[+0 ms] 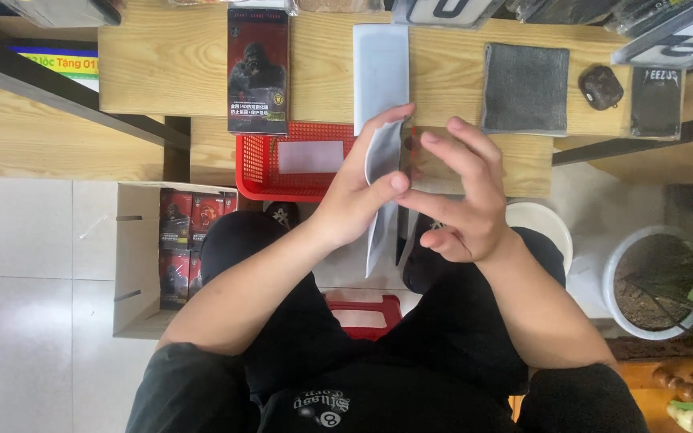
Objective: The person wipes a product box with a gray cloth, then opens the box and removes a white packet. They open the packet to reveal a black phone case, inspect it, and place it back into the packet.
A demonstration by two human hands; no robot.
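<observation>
A thin grey-white sleeve (382, 188) is held upright between the two hands, just in front of the wooden bench (154, 64) and above the person's knees. It is pinched by the left hand (356, 196), thumb on the near face and fingers curled round the far edge. A dark, flat, glassy sheet (407, 216) is seen edge-on just beside the sleeve; it is touched by the right hand (460, 200), whose fingers are spread and only lightly bent (whether the sheet is truly gripped cannot be told). On the bench, a tall dark printed box (257, 70) is laid to the left, a white sheet (380, 68) behind the hands, and a grey cloth (525, 88) and small dark case (601, 87) to the right. A red plastic basket (258, 164) is set on the lower ledge, and an open carton of red boxes (142, 256) stands on the floor at left.
</observation>
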